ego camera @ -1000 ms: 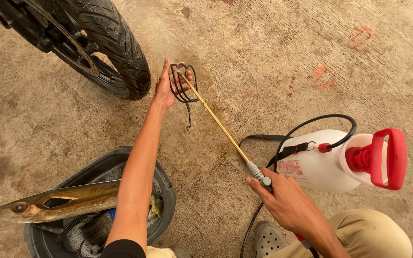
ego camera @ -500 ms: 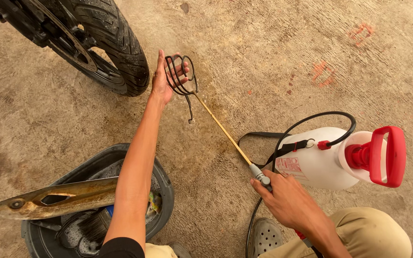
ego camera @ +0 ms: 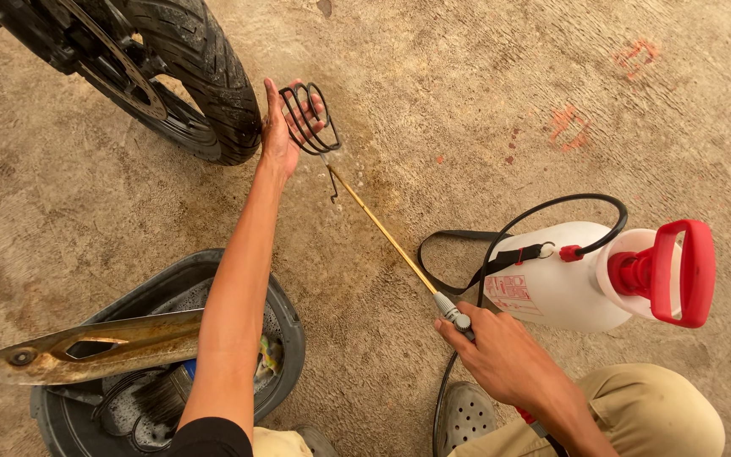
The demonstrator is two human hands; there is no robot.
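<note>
- Left hand [ego camera: 285, 127] stretched far forward, fingers closed around a black coiled wire part [ego camera: 308, 118], held up just beside the motorcycle tyre [ego camera: 205, 76] near the far left corner of the concrete floor [ego camera: 467, 101].
- A small hooked end hanging from the wire part's lower side, above the floor.
- Right hand [ego camera: 501, 355] low at the near edge, clamped on the grey handle of a sprayer wand [ego camera: 391, 241].
- Wand's thin brass tube running diagonally up and left from the right hand, tip right at the wire part; touching or not, cannot tell.
- White pressure sprayer tank [ego camera: 560, 283] lying on its side just right of the right hand, red pump handle [ego camera: 678, 271] pointing to the right edge.
- Black hose [ego camera: 552, 203] looping from the tank top over and down toward the wand handle; black strap lying on the floor beside the tank.
- Dark round tub [ego camera: 281, 313] at the near left, under the left forearm, holding a brush [ego camera: 158, 398] and other small items too dark to tell.
- Long dull-gold metal panel [ego camera: 86, 351] resting across the tub, pointing to the left edge.
- Grey perforated clog [ego camera: 467, 419] and a beige trouser knee [ego camera: 662, 423] at the near edge.
- Faint red marks on the floor toward the far right corner.
</note>
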